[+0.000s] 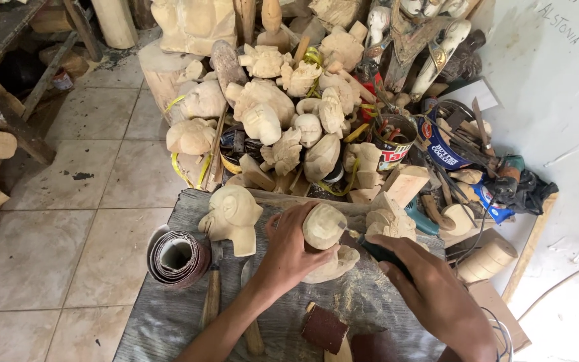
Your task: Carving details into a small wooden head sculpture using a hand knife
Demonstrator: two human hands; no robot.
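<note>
Workpiece: a pale wooden figure (326,241), rounded head up, stands on the grey board (162,315) at centre frame, just ahead of the person.
Left hand (289,251): wrapped around the figure's left side, fingers closed on it, bracing it upright.
Right hand (430,295): closed around a dark-handled rotary tool (380,253); its thin bit meets the figure's head.
Risk, slip: the bit works near the left fingers; I judge that a skid off the curved head could reach them.
Risk, gouge: the wood looks soft and unfinished; too much pressure could likely score it.
Risk, dust: fine sawdust (363,295) lies on the board and may loosen the footing.
Surroundings: another carved figure (232,218), a sandpaper roll (177,257), wooden-handled chisels (212,295) and a sanding block (324,328) lie close; a pile of rough carvings (283,114) sits behind.
</note>
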